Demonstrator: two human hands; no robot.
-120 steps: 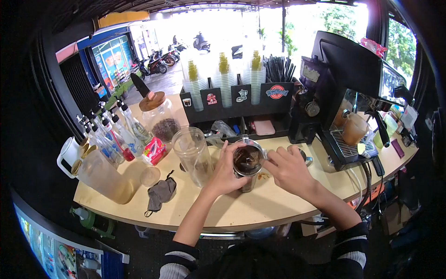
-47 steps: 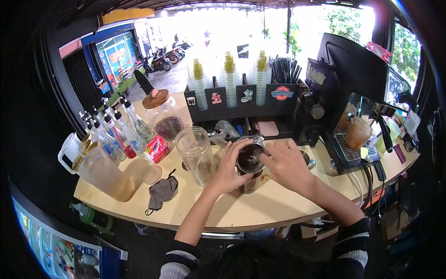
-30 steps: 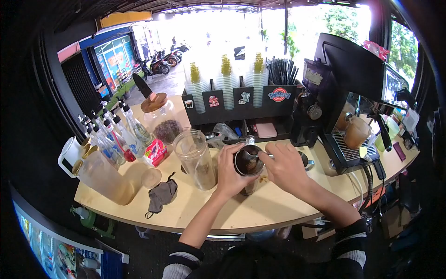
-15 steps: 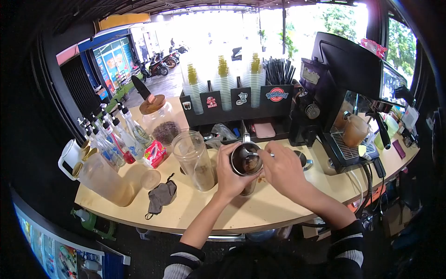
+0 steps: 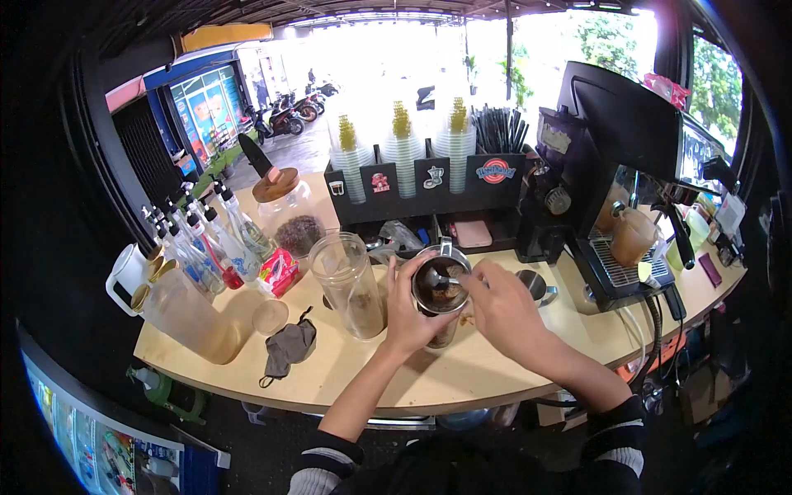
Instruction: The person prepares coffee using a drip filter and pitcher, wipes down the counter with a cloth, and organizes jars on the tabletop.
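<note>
My left hand (image 5: pixel 406 312) is wrapped round the side of a metal cup (image 5: pixel 422 305), tilted so that its mouth faces me. Dark brown contents (image 5: pixel 445 294) show inside. Pinched in my right hand (image 5: pixel 505 307) is a spoon (image 5: pixel 437 277), whose bowl dips into the cup. Below the cup stands a clear vessel (image 5: pixel 444 337), mostly hidden by it and my left hand. A tall clear plastic jar (image 5: pixel 342 276) with brown residue is just left of my left hand. On the right, a small metal pitcher (image 5: pixel 535 285) sits beyond my right hand.
A cup rack (image 5: pixel 388 196) spans the back. An espresso machine (image 5: pixel 631 272) with a brown-filled pitcher (image 5: pixel 635 235) occupies the right. At left are pump bottles (image 5: pixel 216 256), a bean jar (image 5: pixel 293 216), a cloudy jug (image 5: pixel 186 318) and a dark cloth pouch (image 5: pixel 289 346).
The metal cup has shifted slightly right and its mouth shows more brightly. The spoon has moved a little inside it, with my right hand following. The camera view has shifted slightly.
</note>
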